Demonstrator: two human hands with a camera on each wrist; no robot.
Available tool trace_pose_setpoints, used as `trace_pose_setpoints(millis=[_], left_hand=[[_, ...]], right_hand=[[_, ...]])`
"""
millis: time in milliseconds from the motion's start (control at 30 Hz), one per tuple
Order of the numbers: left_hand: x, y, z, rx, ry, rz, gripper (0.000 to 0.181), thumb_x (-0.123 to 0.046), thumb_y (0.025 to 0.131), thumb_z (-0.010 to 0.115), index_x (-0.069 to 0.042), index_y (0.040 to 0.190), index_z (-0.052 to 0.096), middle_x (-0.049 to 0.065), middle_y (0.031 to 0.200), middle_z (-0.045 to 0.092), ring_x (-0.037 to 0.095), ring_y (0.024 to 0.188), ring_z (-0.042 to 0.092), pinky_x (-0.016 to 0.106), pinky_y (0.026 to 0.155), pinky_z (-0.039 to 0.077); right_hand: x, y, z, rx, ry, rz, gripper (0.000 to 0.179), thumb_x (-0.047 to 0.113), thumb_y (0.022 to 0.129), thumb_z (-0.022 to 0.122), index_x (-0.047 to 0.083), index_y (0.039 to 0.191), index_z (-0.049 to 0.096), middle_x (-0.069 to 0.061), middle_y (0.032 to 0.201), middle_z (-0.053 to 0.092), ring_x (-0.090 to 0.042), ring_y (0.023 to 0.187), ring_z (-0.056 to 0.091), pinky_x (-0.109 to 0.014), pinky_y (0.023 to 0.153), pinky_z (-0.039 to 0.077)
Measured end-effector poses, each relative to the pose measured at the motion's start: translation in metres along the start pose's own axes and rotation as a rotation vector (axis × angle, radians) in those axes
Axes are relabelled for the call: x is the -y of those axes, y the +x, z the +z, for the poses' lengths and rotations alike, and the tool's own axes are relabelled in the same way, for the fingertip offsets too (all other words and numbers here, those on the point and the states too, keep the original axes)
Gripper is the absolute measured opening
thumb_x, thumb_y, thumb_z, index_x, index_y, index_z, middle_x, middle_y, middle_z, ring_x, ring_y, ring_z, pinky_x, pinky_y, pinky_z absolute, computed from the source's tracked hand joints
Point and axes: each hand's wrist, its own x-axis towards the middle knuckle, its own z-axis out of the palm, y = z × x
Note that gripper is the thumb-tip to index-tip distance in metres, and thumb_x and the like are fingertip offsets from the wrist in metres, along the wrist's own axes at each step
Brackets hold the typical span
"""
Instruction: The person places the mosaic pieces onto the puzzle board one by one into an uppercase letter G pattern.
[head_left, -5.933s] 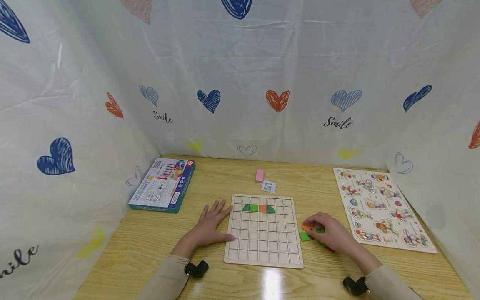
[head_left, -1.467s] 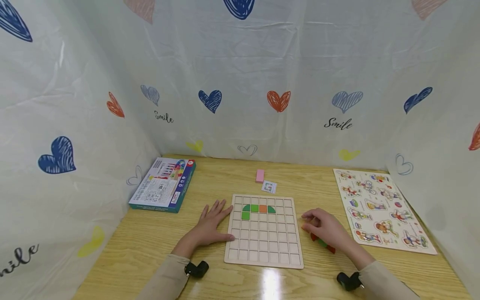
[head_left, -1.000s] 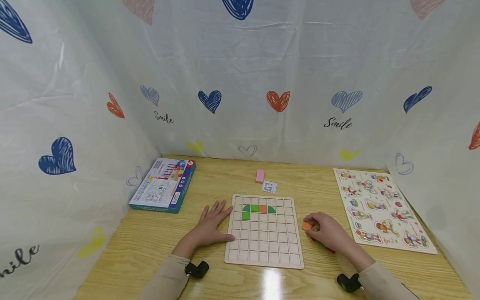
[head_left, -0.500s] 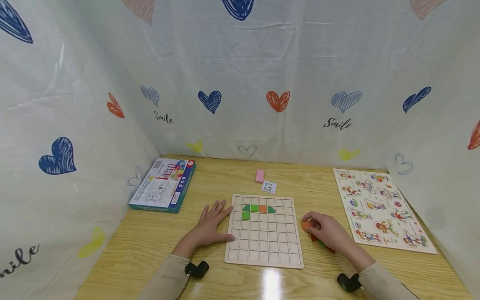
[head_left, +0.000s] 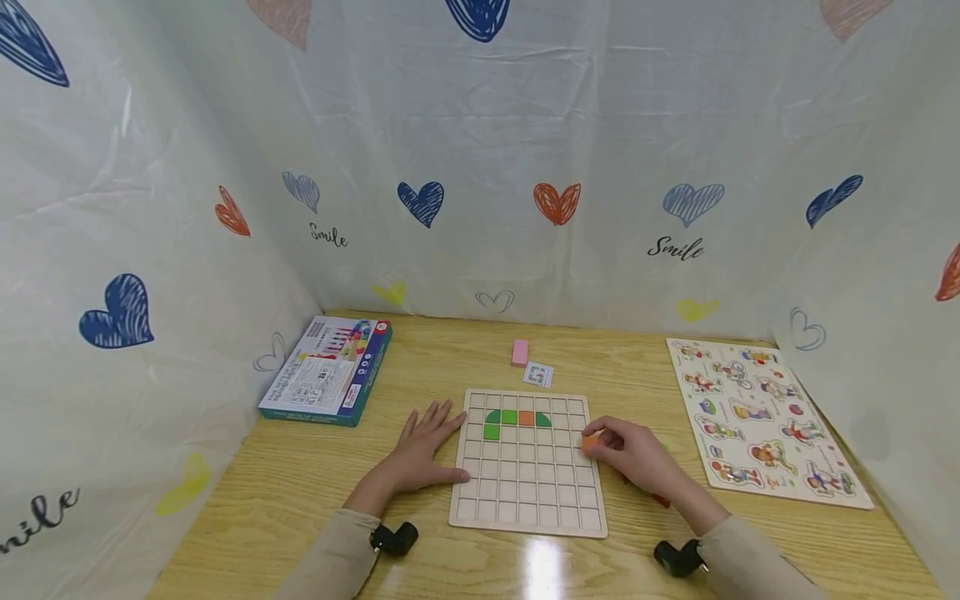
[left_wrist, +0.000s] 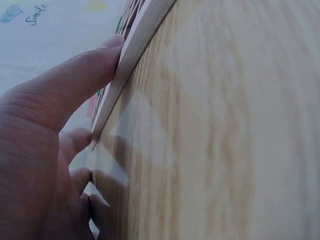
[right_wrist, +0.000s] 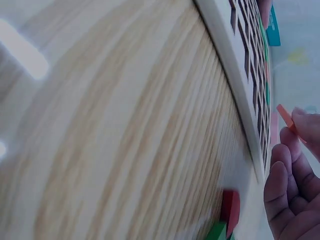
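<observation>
A wooden grid board lies in the middle of the table. Near its far edge sit a row of green and orange pieces, with a green square tile under the row's left end. My left hand is spread on the table, its thumb and forefinger touching the board's left edge. My right hand pinches an orange square tile between thumb and fingertips, over the board's right edge. Beneath that hand, partly hidden, lie loose red and green pieces on the table.
Behind the board are a pink block and a small printed card. A flat box lies at the back left. To the right lies a picture board with cartoon figures. A heart-printed white curtain encloses the table.
Since the oldest frame, a green square tile has been added below the row. My right hand has picked up an orange tile and moved left to the board. The left hand stays put.
</observation>
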Motion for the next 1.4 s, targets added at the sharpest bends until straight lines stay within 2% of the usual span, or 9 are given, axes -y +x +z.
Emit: trace_pose_setpoints(millis=[200, 567, 833, 1100, 1400], left_hand=[[-0.001, -0.001, -0.001, -0.004, -0.004, -0.001, 0.098, -0.059, 0.083, 0.076, -0.02, 0.162, 0.032, 0.012, 0.17, 0.012, 0.033, 0.157, 0.001, 0.057, 0.123, -0.007], [-0.002, -0.001, -0.001, -0.005, 0.0, -0.002, 0.097, -0.058, 0.084, 0.076, -0.02, 0.162, 0.032, 0.012, 0.17, 0.012, 0.033, 0.157, 0.002, 0.057, 0.123, -0.007], [-0.002, -0.002, -0.002, -0.003, -0.005, 0.004, 0.096, -0.058, 0.085, 0.076, -0.02, 0.162, 0.032, 0.012, 0.17, 0.012, 0.034, 0.157, 0.002, 0.058, 0.123, -0.007], [-0.001, -0.002, -0.001, -0.005, 0.001, 0.008, 0.096, -0.058, 0.085, 0.075, -0.021, 0.162, 0.032, 0.012, 0.17, 0.012, 0.033, 0.157, 0.001, 0.058, 0.123, -0.007], [-0.003, -0.002, -0.002, -0.004, 0.001, 0.007, 0.095, -0.056, 0.085, 0.076, -0.019, 0.161, 0.033, 0.013, 0.17, 0.013, 0.034, 0.157, 0.002, 0.058, 0.123, -0.006]], right_hand=[[0.018, 0.011, 0.017, 0.029, 0.039, -0.036, 0.019, 0.026, 0.096, 0.073, 0.017, 0.112, 0.072, 0.007, 0.083, 0.063, -0.007, 0.071, 0.055, -0.023, 0.064, 0.047], [0.05, 0.036, 0.062, 0.078, 0.076, -0.112, 0.015, 0.024, 0.099, 0.07, 0.019, 0.112, 0.072, 0.011, 0.083, 0.066, -0.005, 0.071, 0.058, -0.024, 0.066, 0.05], [0.068, 0.052, 0.087, 0.085, 0.046, -0.127, 0.01, 0.025, 0.099, 0.068, 0.021, 0.108, 0.071, 0.014, 0.08, 0.066, -0.003, 0.067, 0.058, -0.024, 0.064, 0.049], [0.083, 0.059, 0.099, 0.09, -0.003, -0.14, 0.007, 0.021, 0.099, 0.069, 0.02, 0.105, 0.07, 0.013, 0.077, 0.064, -0.002, 0.065, 0.057, -0.024, 0.063, 0.05], [0.084, 0.059, 0.103, 0.098, -0.058, -0.162, 0.013, 0.013, 0.093, 0.074, 0.015, 0.106, 0.071, 0.011, 0.076, 0.057, -0.004, 0.065, 0.051, -0.023, 0.06, 0.046]])
